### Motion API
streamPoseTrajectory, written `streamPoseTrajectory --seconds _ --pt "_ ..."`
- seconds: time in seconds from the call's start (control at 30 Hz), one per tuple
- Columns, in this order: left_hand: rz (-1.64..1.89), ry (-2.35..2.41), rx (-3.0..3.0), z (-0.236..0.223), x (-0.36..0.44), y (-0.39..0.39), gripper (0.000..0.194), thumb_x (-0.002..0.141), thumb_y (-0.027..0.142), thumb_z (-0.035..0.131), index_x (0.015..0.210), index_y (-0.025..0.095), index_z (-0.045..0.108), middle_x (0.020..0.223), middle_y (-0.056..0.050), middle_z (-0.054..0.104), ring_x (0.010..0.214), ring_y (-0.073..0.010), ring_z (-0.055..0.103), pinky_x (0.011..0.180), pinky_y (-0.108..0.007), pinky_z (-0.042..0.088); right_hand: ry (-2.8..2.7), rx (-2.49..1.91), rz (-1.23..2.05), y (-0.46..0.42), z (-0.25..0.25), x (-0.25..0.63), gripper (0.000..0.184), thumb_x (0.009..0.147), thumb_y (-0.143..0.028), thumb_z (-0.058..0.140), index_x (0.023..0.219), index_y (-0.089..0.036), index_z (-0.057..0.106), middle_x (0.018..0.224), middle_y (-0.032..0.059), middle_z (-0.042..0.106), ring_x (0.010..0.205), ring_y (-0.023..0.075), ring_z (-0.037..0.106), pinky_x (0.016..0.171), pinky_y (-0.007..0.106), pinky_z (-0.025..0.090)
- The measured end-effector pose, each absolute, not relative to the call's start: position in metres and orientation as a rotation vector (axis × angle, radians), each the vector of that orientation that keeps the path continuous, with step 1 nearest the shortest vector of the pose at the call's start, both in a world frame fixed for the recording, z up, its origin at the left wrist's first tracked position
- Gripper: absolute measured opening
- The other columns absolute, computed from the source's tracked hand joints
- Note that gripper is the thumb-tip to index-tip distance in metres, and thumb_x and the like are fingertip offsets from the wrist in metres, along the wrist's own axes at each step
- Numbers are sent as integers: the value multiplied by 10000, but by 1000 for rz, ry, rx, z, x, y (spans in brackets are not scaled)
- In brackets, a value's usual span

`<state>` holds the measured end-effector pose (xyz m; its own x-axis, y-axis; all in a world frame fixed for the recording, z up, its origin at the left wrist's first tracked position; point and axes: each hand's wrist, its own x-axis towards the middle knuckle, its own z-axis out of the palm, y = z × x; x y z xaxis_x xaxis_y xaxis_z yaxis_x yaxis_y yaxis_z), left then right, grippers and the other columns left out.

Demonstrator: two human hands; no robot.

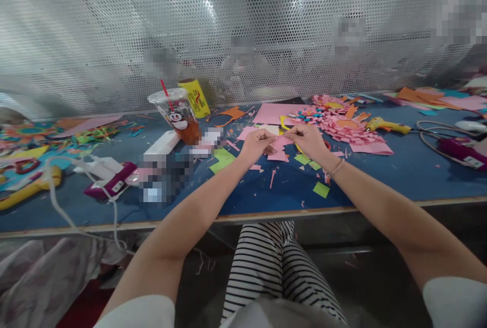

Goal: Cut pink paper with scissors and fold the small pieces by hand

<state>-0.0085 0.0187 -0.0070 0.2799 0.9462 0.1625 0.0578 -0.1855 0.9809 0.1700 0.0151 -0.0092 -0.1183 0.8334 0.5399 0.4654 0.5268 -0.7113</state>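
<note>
Cup [178, 117] of amber drink [190, 134], paper [279, 155] beneath hands [259, 146] [305, 140]

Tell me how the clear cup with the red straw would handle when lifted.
The cup would probably flex, as it looks like thin clear plastic. Taller than wide and narrowing downward, it may tip if pushed. The drink fills only its lower part, so it's likely light.

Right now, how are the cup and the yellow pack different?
The cup is see-through; the yellow pack isn't. The cup has a red straw sticking up; the pack has none. The cup shows a reddish-brown drink inside; the pack hides whatever it may hold. Both are on the blue table.
</note>
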Motion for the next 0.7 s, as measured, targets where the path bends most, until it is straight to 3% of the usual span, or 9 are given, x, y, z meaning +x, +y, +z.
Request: streamPoseTrajectory --seconds 0.1,0.2,0.33,0.5,0.7 --pt "1097 972 1513 -8 -9 19 257 687 340 673 745 132 534 529 15 572 514 -141 635 498 -244 529 -1785 -1034 439 18 -13 169 183 783 -300 560 836 -149 651 758 49 650 673 146 578 624 278 449" --pt "1119 1002 1480 -7 -9 18 246 681 325 670 740 132 530 545 26 558 507 -132 628 506 -248 532 -1861 -936 330 20 -17 169 276 788 -275 555 1035 -157 591 962 90 636 856 183 595 746 334 484" --pt "1160 1009 1416 -6 -8 17 252 660 322 675 741 140 520 609 37 544 513 -122 621 488 -239 521 -2069 -803 69 20 -19 171 307 756 -327 618 1026 -181 615 1083 99 586 1041 224 531 918 407 429" --pt "1182 929 1403 -7 -8 18 295 677 382 657 768 139 516 639 30 525 584 -125 628 510 -242 526 -2062 -822 41 19 -20 170 230 811 -318 562 978 -198 666 999 82 638 934 197 579 856 357 458" --pt "1149 894 1565 -8 -6 16 384 639 402 695 884 151 539 729 17 547 652 -99 604 576 -245 537 -2069 -907 62 16 -19 168 225 835 -189 463 905 -184 677 898 73 680 811 175 613 741 297 462"
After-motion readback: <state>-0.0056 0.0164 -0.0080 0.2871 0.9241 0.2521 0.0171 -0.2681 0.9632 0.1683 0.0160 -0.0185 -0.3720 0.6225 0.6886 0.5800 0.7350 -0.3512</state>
